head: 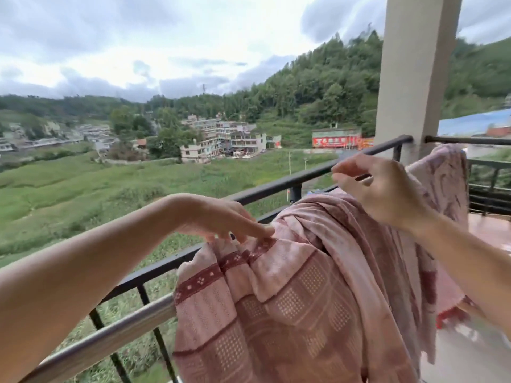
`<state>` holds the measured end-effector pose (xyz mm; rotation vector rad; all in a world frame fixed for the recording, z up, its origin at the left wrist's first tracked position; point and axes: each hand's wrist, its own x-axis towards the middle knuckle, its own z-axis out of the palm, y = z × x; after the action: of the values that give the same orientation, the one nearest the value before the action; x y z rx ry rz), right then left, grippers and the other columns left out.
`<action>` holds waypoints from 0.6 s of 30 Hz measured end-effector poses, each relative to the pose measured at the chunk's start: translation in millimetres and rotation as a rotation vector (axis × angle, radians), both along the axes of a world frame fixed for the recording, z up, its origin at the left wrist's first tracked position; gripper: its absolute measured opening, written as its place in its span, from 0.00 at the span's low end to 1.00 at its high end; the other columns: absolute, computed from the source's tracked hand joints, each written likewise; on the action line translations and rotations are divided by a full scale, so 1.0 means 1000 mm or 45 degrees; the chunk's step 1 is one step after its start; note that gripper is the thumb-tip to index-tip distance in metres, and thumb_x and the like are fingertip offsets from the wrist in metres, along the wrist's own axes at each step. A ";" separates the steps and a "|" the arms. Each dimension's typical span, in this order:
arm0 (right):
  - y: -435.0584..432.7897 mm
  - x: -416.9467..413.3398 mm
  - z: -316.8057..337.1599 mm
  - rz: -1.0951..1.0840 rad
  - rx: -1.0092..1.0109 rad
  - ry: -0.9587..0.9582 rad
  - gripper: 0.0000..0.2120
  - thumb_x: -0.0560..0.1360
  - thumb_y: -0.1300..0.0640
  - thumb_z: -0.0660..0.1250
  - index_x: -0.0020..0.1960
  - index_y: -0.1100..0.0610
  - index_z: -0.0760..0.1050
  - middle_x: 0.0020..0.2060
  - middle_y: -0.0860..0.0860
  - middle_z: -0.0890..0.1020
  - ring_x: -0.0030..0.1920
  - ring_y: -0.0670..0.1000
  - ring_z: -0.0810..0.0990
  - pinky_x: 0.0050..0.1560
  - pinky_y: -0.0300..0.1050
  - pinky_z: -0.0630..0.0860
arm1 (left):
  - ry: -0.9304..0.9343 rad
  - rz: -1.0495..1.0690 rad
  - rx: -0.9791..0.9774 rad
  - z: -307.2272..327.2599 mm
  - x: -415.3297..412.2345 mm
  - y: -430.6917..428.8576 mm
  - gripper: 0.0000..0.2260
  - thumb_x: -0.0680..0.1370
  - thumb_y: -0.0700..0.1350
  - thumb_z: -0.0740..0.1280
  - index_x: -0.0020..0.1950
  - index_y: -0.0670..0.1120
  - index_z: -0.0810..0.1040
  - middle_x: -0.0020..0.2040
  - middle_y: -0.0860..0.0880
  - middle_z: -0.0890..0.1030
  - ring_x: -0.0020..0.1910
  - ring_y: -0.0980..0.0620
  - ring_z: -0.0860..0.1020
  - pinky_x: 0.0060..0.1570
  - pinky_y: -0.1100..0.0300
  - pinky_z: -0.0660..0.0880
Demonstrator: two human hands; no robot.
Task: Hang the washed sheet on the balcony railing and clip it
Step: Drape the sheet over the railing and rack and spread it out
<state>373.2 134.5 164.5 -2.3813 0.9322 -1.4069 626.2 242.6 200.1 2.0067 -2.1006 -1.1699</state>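
Sheet bunched over near steel bar, beside black railing. My left grip pinches top hem, likely to draw it left, spread for drying. My right grip above sheet, fingers curled; contents: cannot tell.

A pale square concrete pillar rises at the balcony's edge. Left of it, a dark green wooded hillside slopes down to grey multi-storey concrete buildings and flat green fields under a cloudy grey-white sky. Right of the pillar sits a blue sheet roof, with glossy reddish floor tiles lower down.
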 end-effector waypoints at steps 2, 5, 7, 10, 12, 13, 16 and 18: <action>0.061 0.011 -0.010 0.283 0.055 0.036 0.09 0.71 0.41 0.70 0.46 0.44 0.80 0.42 0.41 0.84 0.43 0.42 0.81 0.43 0.36 0.75 | 0.039 -0.080 0.053 -0.001 0.000 0.025 0.19 0.73 0.59 0.69 0.54 0.46 0.81 0.53 0.47 0.84 0.51 0.47 0.82 0.57 0.46 0.77; 0.099 0.022 -0.034 0.296 0.000 0.384 0.26 0.64 0.31 0.70 0.58 0.41 0.77 0.58 0.40 0.79 0.62 0.42 0.74 0.62 0.45 0.72 | -0.182 -0.090 -0.211 -0.009 -0.001 0.050 0.16 0.74 0.54 0.71 0.53 0.43 0.81 0.49 0.47 0.85 0.48 0.48 0.83 0.50 0.50 0.80; 0.098 0.020 -0.051 0.153 -0.059 0.567 0.35 0.61 0.32 0.71 0.66 0.39 0.70 0.67 0.38 0.70 0.70 0.42 0.65 0.68 0.51 0.68 | -0.439 -0.126 -0.540 -0.013 -0.007 0.059 0.15 0.77 0.55 0.67 0.49 0.42 0.81 0.46 0.46 0.84 0.44 0.47 0.82 0.44 0.53 0.79; 0.097 0.017 -0.056 0.059 -0.003 0.591 0.41 0.62 0.35 0.71 0.72 0.41 0.63 0.71 0.40 0.64 0.73 0.43 0.61 0.70 0.54 0.66 | -0.599 -0.154 -0.968 -0.008 0.001 0.068 0.11 0.79 0.50 0.65 0.45 0.44 0.81 0.43 0.47 0.82 0.40 0.47 0.79 0.42 0.53 0.78; 0.096 0.017 -0.050 0.069 0.077 0.445 0.43 0.62 0.36 0.73 0.73 0.43 0.63 0.72 0.43 0.65 0.73 0.44 0.61 0.72 0.53 0.63 | -0.580 -0.053 -1.155 0.000 0.024 0.074 0.08 0.79 0.47 0.65 0.46 0.46 0.82 0.42 0.47 0.82 0.40 0.47 0.79 0.43 0.52 0.78; 0.095 0.019 -0.046 0.041 0.091 0.386 0.44 0.62 0.36 0.75 0.74 0.44 0.62 0.72 0.45 0.65 0.73 0.45 0.61 0.72 0.54 0.63 | -0.516 0.035 -1.224 0.005 0.037 0.078 0.08 0.78 0.46 0.65 0.46 0.46 0.82 0.41 0.46 0.83 0.40 0.46 0.80 0.42 0.51 0.78; 0.080 0.024 -0.045 -0.246 0.151 0.475 0.48 0.61 0.41 0.78 0.75 0.42 0.57 0.74 0.52 0.60 0.73 0.55 0.60 0.72 0.56 0.62 | -0.252 0.223 -1.448 0.020 0.062 0.102 0.07 0.78 0.43 0.67 0.45 0.41 0.83 0.38 0.45 0.83 0.36 0.47 0.79 0.37 0.56 0.76; 0.063 0.025 -0.053 -0.464 0.260 0.497 0.40 0.64 0.47 0.76 0.72 0.47 0.64 0.71 0.58 0.66 0.69 0.60 0.67 0.67 0.53 0.68 | -0.103 0.393 -1.508 0.026 0.080 0.117 0.07 0.77 0.41 0.67 0.43 0.39 0.82 0.35 0.45 0.80 0.32 0.53 0.75 0.30 0.65 0.70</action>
<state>398.4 197.7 111.1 -2.4554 1.5921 -0.8931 706.6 360.0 225.9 1.6088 -1.6872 0.2352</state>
